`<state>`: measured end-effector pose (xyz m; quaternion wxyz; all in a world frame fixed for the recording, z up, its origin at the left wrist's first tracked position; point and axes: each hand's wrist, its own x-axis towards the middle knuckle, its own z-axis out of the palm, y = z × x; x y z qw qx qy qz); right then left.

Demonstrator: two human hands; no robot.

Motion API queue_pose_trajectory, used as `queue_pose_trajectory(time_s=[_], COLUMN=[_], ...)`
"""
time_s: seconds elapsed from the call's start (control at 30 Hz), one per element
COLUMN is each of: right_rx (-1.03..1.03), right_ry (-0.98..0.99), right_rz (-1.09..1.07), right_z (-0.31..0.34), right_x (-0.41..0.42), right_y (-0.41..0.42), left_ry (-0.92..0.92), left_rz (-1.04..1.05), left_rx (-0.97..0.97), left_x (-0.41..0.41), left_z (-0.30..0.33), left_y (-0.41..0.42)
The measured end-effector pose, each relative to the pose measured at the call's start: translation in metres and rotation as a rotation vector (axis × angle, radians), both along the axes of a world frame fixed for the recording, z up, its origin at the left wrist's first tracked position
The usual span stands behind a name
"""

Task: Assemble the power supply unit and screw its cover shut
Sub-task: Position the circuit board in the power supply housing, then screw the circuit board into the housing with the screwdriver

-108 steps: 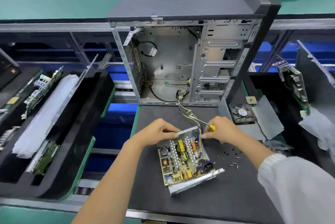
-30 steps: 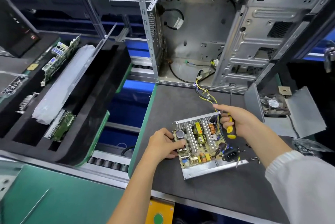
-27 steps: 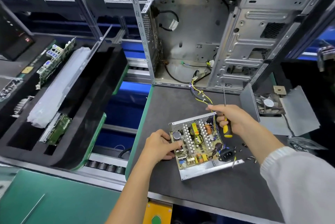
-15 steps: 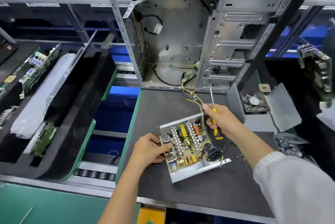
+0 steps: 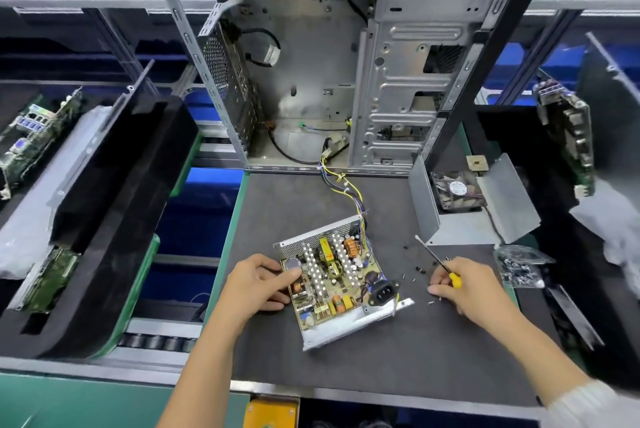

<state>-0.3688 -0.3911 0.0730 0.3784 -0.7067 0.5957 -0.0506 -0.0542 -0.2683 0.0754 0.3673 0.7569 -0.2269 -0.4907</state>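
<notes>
The open power supply unit (image 5: 339, 278) lies on the dark mat with its circuit board bared, wires running up into the computer case. My left hand (image 5: 258, 284) grips its left edge, thumb on the board. My right hand (image 5: 464, 287) holds a yellow-handled screwdriver (image 5: 437, 260), shaft pointing up-left, while its fingertips touch the mat among several small loose screws (image 5: 417, 272) to the right of the unit. The bent metal cover (image 5: 460, 216) with a fan in it stands at the back right.
An open computer case (image 5: 332, 81) stands upright behind the mat (image 5: 381, 358). A bag of screws (image 5: 519, 266) lies at the right. Black foam trays (image 5: 114, 220) with circuit boards flank the left; another board (image 5: 568, 137) leans at the right.
My right hand has moved with the screwdriver from the unit's upper right corner down to the loose screws on the mat. My left hand stays on the unit's left edge.
</notes>
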Motion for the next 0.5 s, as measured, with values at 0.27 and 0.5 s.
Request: queue_pose_trajectory(time_s=[0.27,0.5], right_rx=[-0.143,-0.221], right_ry=[0.016,0.031], right_rz=[0.011,0.014], right_z=[0.0,-0.001], right_x=[0.014,0.014], right_y=[-0.01,-0.006], left_ry=[-0.178,-0.442], left_rz=[0.013,0.117], left_rx=[-0.088,-0.216], left_x=[-0.005,-0.006], left_z=[0.008,0.016], left_y=[-0.002,0.012])
